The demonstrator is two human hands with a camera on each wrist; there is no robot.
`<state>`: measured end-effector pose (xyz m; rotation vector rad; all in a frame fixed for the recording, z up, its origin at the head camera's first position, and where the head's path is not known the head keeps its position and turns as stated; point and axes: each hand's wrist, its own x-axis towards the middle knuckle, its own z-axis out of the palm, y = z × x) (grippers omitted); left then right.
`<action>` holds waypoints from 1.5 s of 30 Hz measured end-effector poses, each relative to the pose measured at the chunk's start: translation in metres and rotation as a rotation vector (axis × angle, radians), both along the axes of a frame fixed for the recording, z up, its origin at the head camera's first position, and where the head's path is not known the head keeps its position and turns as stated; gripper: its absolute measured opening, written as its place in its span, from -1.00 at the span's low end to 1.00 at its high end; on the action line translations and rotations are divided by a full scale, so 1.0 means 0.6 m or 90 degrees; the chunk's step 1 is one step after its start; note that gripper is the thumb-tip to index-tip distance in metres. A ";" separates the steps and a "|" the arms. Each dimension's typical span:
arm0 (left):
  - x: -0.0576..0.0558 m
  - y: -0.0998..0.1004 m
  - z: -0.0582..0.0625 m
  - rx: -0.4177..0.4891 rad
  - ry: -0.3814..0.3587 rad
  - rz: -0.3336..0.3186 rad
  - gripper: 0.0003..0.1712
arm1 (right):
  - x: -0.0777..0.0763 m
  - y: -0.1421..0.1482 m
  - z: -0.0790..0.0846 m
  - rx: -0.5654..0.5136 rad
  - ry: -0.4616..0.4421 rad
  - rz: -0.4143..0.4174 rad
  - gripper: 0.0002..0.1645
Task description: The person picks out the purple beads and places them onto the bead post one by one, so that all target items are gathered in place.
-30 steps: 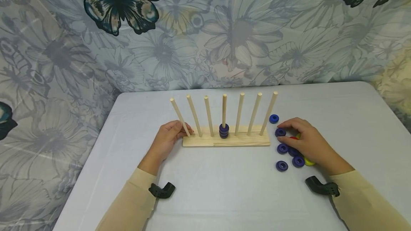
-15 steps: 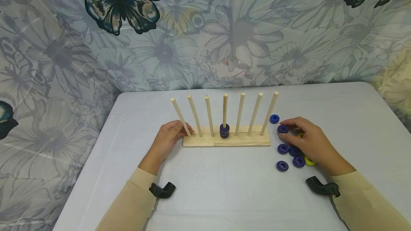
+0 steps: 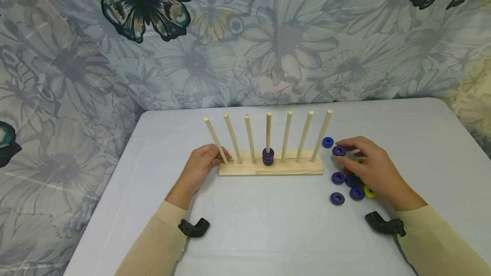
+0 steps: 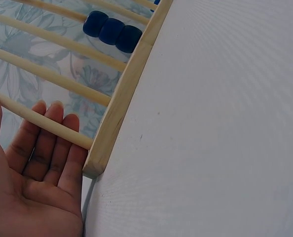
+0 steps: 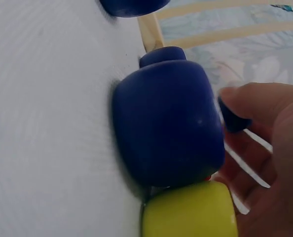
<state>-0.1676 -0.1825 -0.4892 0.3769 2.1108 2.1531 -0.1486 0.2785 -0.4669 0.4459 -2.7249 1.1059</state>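
Note:
In the head view my left hand [image 3: 202,162] is at the left end of a wooden peg stand [image 3: 238,169]. The left wrist view shows its fingers extended behind the end peg [image 4: 43,121], with the thumb on the peg's other side. Several dark blue rings [image 3: 267,156] are stacked on the middle peg. To the right of the stand, my right hand [image 3: 370,167] pinches a blue ring [image 3: 339,150] between thumb and index finger. Beneath that hand, loose blue rings [image 3: 356,193] lie beside a yellow ring [image 3: 369,192] and a partly hidden red one [image 3: 347,170].
A lighter blue ring [image 3: 327,142] lies behind the others, near the stand's right end. Nearer the front is another blue ring [image 3: 337,198]. Bare upright pegs [image 3: 287,135] rise on both sides of the middle one. A floral cloth [image 3: 287,41] hangs behind the white table [image 3: 268,233].
The right hand has moved slightly back and to the right with the pinched blue ring, away from the other rings. The left hand and the stand stay put.

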 end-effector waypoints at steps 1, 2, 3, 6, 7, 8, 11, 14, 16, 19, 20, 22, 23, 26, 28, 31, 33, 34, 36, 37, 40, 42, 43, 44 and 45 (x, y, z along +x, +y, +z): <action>0.000 0.000 0.000 0.000 0.000 0.000 -0.41 | 0.000 -0.001 0.002 -0.001 0.006 0.001 -0.56; 0.000 0.000 0.000 0.000 0.001 0.000 -0.42 | 0.001 -0.001 0.003 -0.003 0.012 0.001 -0.56; 0.000 0.000 0.000 -0.001 0.000 0.000 -0.42 | 0.001 -0.002 0.005 -0.004 0.018 0.000 -0.56; 0.001 0.000 0.000 -0.001 0.000 0.001 -0.40 | 0.003 -0.003 0.010 -0.007 0.027 -0.001 -0.55; 0.001 0.000 0.001 -0.001 0.001 0.001 -0.40 | 0.003 -0.004 0.011 -0.007 0.030 -0.001 -0.55; 0.001 0.000 0.001 -0.002 0.002 0.000 -0.39 | 0.004 -0.005 0.013 -0.006 0.034 -0.001 -0.55; 0.000 0.000 0.000 -0.001 0.003 -0.002 -0.35 | 0.005 -0.007 0.018 -0.004 0.047 0.000 -0.55; -0.001 0.000 -0.001 0.000 0.003 -0.005 -0.33 | 0.007 -0.010 0.023 -0.002 0.064 0.003 -0.54; -0.001 0.000 -0.002 0.002 0.003 -0.005 -0.33 | 0.009 -0.011 0.026 -0.002 0.075 0.005 -0.53; -0.001 0.000 -0.002 0.004 0.003 -0.006 -0.33 | 0.011 -0.014 0.030 -0.002 0.091 0.008 -0.51; -0.001 0.000 -0.002 0.004 0.003 -0.005 -0.33 | 0.011 -0.014 0.031 -0.002 0.095 0.008 -0.51; -0.001 0.000 -0.001 0.005 0.002 -0.005 -0.32 | 0.013 -0.015 0.034 -0.005 0.098 0.010 -0.50; -0.001 0.000 -0.001 0.004 0.001 -0.005 -0.32 | 0.014 -0.016 0.036 -0.007 0.101 0.011 -0.49; 0.000 0.000 -0.001 0.001 0.000 -0.004 -0.32 | 0.015 -0.018 0.041 -0.013 0.106 0.012 -0.48; 0.000 0.000 0.000 -0.002 0.000 -0.002 -0.32 | 0.016 -0.019 0.044 -0.016 0.114 0.014 -0.47; 0.001 0.001 0.001 -0.004 0.000 0.001 -0.34 | 0.017 -0.021 0.049 -0.019 0.126 0.015 -0.45; 0.002 0.001 0.003 -0.007 0.000 0.003 -0.36 | 0.018 -0.023 0.053 -0.020 0.134 0.017 -0.44; 0.002 0.001 0.003 -0.007 -0.001 0.003 -0.37 | 0.018 -0.024 0.054 -0.020 0.138 0.017 -0.44; 0.002 0.002 0.004 -0.007 -0.002 0.003 -0.38 | 0.019 -0.026 0.057 -0.021 0.144 0.018 -0.43; 0.002 0.002 0.004 -0.007 -0.002 0.003 -0.38 | 0.020 -0.026 0.059 -0.022 0.147 0.019 -0.42; 0.002 0.001 0.003 -0.006 -0.002 0.001 -0.38 | 0.021 -0.028 0.064 -0.024 0.154 0.018 -0.41; 0.001 0.001 0.003 -0.007 -0.001 0.002 -0.37 | 0.022 -0.029 0.067 -0.026 0.159 0.018 -0.40; 0.001 0.001 0.003 -0.008 -0.001 0.002 -0.36 | 0.023 -0.029 0.068 -0.027 0.161 0.019 -0.40; 0.001 0.001 0.002 -0.010 0.000 0.002 -0.36 | 0.024 -0.030 0.070 -0.029 0.164 0.019 -0.39; 0.001 0.001 0.002 -0.011 0.000 0.002 -0.36 | 0.024 -0.030 0.071 -0.030 0.166 0.020 -0.39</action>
